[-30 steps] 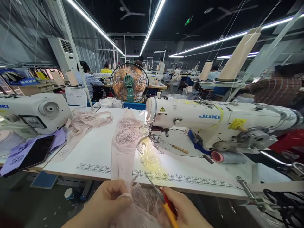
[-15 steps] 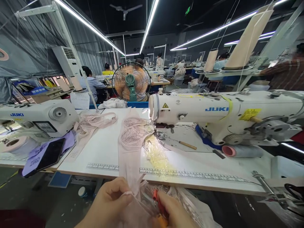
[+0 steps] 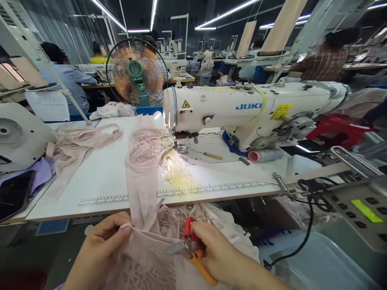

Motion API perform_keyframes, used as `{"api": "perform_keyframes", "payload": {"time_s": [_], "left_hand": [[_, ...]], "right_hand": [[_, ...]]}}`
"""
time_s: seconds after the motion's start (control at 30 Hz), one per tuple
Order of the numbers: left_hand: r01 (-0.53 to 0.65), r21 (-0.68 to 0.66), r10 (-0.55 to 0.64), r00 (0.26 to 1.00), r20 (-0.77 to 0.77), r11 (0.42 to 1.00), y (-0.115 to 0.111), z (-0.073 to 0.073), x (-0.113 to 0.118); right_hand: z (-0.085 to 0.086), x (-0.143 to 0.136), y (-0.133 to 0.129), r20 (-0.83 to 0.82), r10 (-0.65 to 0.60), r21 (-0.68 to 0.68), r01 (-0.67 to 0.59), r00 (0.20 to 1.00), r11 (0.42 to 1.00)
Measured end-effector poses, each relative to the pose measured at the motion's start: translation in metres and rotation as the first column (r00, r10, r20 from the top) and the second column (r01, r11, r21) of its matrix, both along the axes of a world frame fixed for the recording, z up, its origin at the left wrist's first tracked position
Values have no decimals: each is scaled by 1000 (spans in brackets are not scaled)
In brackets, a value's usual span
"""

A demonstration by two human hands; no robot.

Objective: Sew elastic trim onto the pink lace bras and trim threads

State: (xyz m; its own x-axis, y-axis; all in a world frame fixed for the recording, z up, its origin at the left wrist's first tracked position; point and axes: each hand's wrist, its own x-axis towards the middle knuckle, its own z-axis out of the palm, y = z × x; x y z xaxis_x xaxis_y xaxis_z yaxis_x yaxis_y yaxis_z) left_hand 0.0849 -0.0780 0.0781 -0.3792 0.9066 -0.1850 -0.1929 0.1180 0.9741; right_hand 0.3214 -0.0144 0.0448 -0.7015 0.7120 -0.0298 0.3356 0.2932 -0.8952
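Observation:
My left hand (image 3: pixel 104 245) pinches the edge of a pale pink lace garment (image 3: pixel 146 266) below the table's front edge. In my right hand (image 3: pixel 219 249) is a pair of scissors (image 3: pixel 189 245) with red and orange handles, its fingers wrapped round them. The blades point left and lie against the garment, just under its raised edge; whether they are apart I cannot tell. A pink lace bra (image 3: pixel 143 155) lies on the table, its band trailing over the front edge towards my hands. More pale lace fabric (image 3: pixel 211 217) hangs behind the scissors.
A white sewing machine (image 3: pixel 217 106) stands with its lit needle beside the bra. A wooden-handled tool (image 3: pixel 213 156), a thread cone (image 3: pixel 266 155) and a printed ruler (image 3: pixel 211 188) are on the table (image 3: pixel 90 173). A phone (image 3: pixel 15 193) lies left; a clear bin (image 3: pixel 317 257) stands lower right.
The view has swung right and down. My right hand has moved away from my left, bringing the scissors into clear view, and the garment's edge now stretches from my left hand towards the scissors.

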Motion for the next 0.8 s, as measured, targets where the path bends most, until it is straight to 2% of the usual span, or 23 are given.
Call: {"api": "perform_keyframes", "payload": {"time_s": [0.13,0.23,0.33,0.4,0.47,0.57,0.67,0.73,0.8], "left_hand": [[-109,-45,110,994,3,993,-1,5,3],[-134,-50,134,991,4,990,-1,10,9],[-148,-49,148,989,-5,988,0,15,14],[-137,-50,137,991,-8,989,0,19,16],[-78,-35,77,997,-21,996,-2,21,18],[-9,9,9,998,-60,1000,-6,23,18],[-2,18,3,997,-74,1000,-11,23,19],[-2,-2,1,997,-75,1000,-13,24,20],[-50,-16,48,996,-81,999,-16,25,21]], "right_hand": [[-1,12,2,-17,0,68,1,1000,998],[1,16,2,-49,-10,107,15,999,994],[3,10,3,-85,9,91,-1,996,996],[2,2,4,-149,37,83,-25,988,996],[-2,-8,4,-192,44,84,-28,980,996],[-7,-20,3,-92,28,89,-19,995,996],[-4,-23,1,25,46,23,-47,999,999],[2,-21,0,5,50,-67,-50,999,996],[6,-18,0,-57,29,-145,-37,998,989]]}}
